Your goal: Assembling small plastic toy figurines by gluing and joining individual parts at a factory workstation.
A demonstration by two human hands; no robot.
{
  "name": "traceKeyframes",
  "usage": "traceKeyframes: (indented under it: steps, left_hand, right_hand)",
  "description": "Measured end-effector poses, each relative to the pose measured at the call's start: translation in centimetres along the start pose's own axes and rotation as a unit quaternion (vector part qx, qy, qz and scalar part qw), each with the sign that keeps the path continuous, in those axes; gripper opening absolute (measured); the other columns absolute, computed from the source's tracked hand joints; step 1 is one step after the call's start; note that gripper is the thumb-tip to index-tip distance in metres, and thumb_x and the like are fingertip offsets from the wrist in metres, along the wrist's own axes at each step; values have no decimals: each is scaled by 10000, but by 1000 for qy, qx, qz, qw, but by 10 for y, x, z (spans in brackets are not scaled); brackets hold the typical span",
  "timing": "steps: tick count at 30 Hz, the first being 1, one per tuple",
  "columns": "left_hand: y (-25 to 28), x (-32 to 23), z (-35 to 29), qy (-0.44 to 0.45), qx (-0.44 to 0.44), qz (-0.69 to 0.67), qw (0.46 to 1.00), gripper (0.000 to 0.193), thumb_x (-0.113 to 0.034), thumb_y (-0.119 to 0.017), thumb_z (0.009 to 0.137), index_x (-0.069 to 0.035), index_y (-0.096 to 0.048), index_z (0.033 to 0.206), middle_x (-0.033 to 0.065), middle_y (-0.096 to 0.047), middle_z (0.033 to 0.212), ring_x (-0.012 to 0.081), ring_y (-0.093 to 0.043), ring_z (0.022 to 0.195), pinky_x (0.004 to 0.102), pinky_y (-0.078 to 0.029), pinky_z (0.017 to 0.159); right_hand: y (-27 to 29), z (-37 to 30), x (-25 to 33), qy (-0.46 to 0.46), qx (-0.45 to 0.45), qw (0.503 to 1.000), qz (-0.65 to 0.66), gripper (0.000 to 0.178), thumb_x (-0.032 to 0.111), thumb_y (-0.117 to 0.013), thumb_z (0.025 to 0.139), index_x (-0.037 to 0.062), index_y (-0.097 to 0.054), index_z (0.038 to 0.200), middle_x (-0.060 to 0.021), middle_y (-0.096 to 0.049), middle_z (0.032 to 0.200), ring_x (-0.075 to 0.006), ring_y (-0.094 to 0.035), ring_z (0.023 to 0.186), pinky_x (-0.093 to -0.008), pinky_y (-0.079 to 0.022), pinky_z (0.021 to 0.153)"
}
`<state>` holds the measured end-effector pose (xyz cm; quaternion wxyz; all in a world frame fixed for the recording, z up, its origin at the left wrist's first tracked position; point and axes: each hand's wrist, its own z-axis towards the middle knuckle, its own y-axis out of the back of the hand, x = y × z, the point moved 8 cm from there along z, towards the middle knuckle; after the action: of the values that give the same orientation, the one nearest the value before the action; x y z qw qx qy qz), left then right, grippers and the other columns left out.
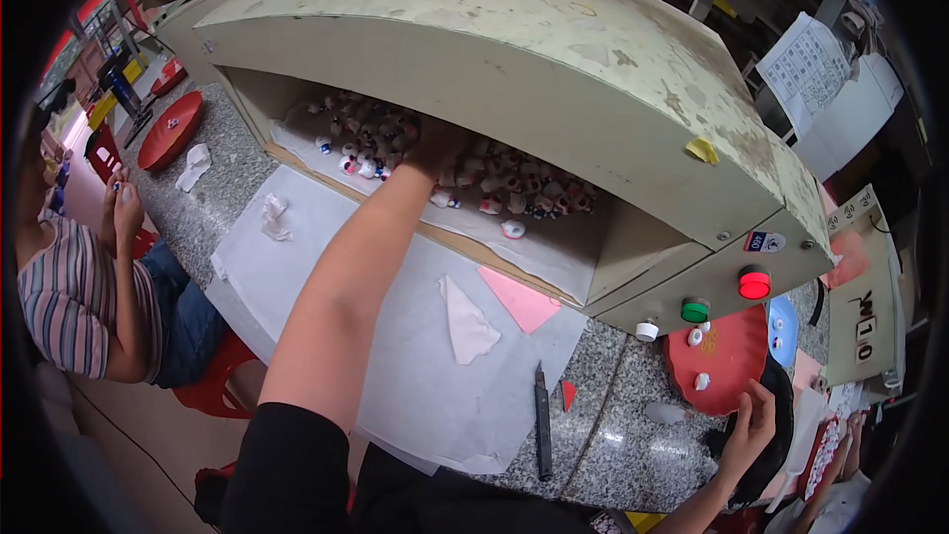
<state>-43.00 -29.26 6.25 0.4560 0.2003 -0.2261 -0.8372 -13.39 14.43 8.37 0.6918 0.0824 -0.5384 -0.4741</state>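
Note:
My left arm reaches into the open slot of a cream metal cabinet (474, 25). There, my left hand (440, 143) is among a pile of small white pieces with red and blue marks (524, 178); shadow hides its fingers. One such piece (512, 228) lies apart at the front, on the white lining sheet (554, 255). At the lower right, my right hand (753, 423) is beside the rim of a red scalloped plate (727, 361), its fingers loosely bent and apart, with nothing seen in them. Several small white pieces (702, 381) lie on that plate.
White paper (395, 376) covers the counter before the slot, with a pink sheet (519, 299) on it. A black pen-like tool (543, 425) lies nearby. The cabinet front has red (754, 283) and green buttons (695, 311). A person in stripes (89, 307) sits left.

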Motion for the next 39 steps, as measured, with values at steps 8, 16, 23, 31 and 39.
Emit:
traceKeyframes:
  steps: [8, 16, 23, 31, 39]
  left_hand:
    - [1, 7, -11, 65, 109, -15, 992, 269, -137, -462, 762, -25, -523, 1000, 140, -526, 982, 276, -484, 926, 385, -365, 815]
    - [67, -93, -72, 374, 173, -557, 721, 230, -43, -464, 809, 18, -475, 1031, 69, -526, 905, 135, -523, 825, 260, -451, 733]
    - [127, -205, -141, 369, 241, -665, 603, 278, -47, -496, 804, 7, -450, 1073, 76, -528, 943, 132, -515, 874, 253, -424, 776]
    - [132, -250, -180, 436, 142, -691, 558, 267, 17, -493, 787, 23, -489, 1054, 101, -526, 1004, 130, -502, 916, 239, -407, 788]
    - [133, -254, -189, 399, 97, -682, 605, 273, 64, -498, 766, 28, -513, 1036, 137, -512, 1062, 158, -507, 935, 248, -420, 784]
  right_hand:
    - [25, -30, 24, 33, -86, 993, 71, 137, 20, -439, 827, -38, -509, 929, -66, -530, 846, -106, -490, 736, -212, -399, 661]
    - [14, -75, 101, 158, -65, 960, 220, 120, -54, -441, 756, -31, -513, 850, -95, -518, 742, -149, -483, 654, -221, -398, 601]
    - [-82, -93, 159, 196, 147, 941, 235, 282, -36, -645, 618, 0, -593, 892, -106, -544, 791, -215, -543, 645, -266, -443, 599]
    - [-96, -114, 147, 193, 103, 948, 230, 292, -21, -668, 608, 22, -616, 892, -100, -539, 812, -192, -552, 661, -246, -446, 566]
    - [-98, -123, 134, 162, 50, 937, 306, 251, -70, -662, 600, 22, -623, 831, -99, -552, 808, -173, -566, 697, -226, -457, 566]
